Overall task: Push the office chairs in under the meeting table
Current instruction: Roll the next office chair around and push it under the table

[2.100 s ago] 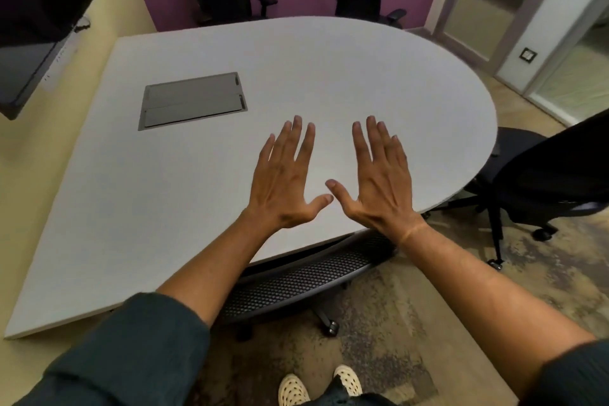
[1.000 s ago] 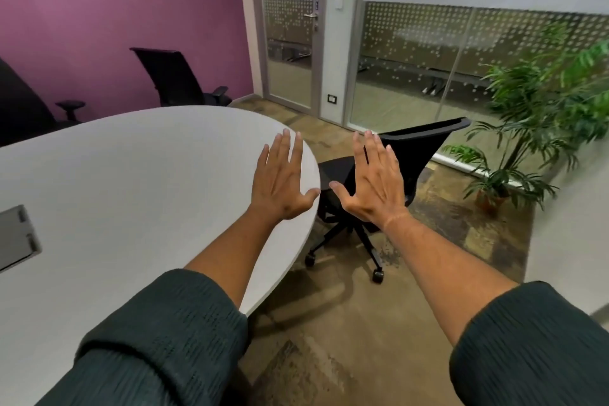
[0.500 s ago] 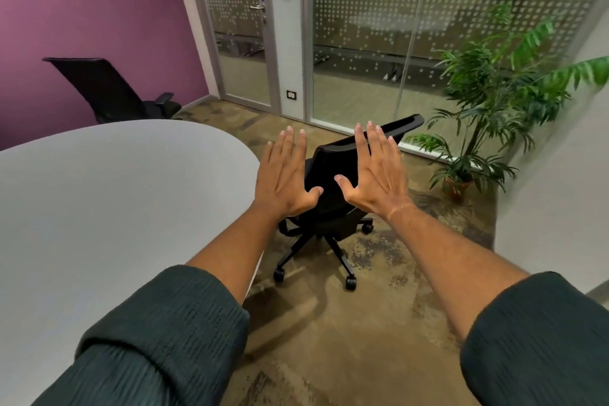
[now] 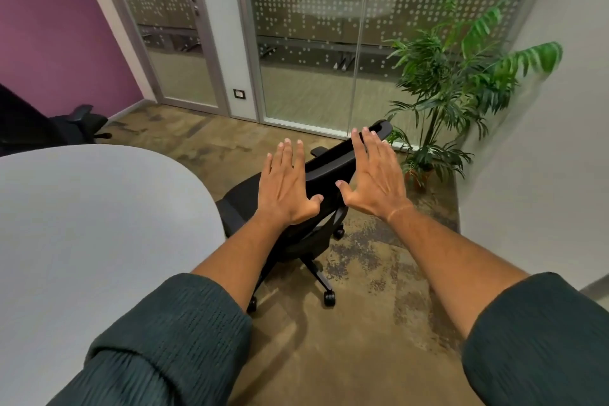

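Black office chair [image 4: 296,217] stood just beside rounded table [image 4: 99,224] end, not tucked | left hand [image 4: 286,189], right hand [image 4: 375,180] held flat, fingers spread, nothing gripped | step: approach | next: backrest to be grasped, pushed under.

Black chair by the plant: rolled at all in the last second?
Cannot tell. The camera turned; the black chair looks equally placed between the table and the potted plant.

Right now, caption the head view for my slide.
Both open hands, left hand and right hand, reach toward black office chair beside meeting table.
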`<state>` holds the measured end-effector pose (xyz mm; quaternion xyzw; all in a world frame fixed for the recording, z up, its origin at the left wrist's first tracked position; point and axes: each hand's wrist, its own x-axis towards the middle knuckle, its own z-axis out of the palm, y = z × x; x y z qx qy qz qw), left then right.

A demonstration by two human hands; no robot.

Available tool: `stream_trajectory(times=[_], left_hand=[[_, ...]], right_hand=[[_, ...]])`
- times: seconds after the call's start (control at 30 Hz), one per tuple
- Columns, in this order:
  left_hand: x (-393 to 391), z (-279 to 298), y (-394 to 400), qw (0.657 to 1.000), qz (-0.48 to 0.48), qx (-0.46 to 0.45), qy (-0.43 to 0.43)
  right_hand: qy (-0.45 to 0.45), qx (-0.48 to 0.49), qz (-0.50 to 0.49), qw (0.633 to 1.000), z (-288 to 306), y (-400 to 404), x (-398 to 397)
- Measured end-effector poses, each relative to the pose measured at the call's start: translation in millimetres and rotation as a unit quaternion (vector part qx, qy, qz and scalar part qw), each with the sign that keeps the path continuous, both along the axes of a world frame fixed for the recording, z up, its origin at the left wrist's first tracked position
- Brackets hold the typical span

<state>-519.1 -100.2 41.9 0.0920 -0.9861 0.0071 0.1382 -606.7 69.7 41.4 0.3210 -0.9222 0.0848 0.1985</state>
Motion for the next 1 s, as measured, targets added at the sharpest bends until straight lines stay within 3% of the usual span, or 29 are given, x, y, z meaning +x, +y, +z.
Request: stream_trajectory(times=[0.4, 0.8, 1.0], left_hand=[[-86, -26, -2, 0.999, 0.012, 0.022, -0.027], [-150, -62, 1, 0.980, 0.118, 0.098, -0.124], [-158, -74, -4, 0.973, 0.147, 0.075, -0.165]], right_hand=[[-0.045, 0.035, 0.008, 0.998, -26, 3, -103], [-0.092, 0.132, 0.122, 0.979, -58, -13, -220], [-0.137, 0.184, 0.163, 0.960, -68, -17, -255]])
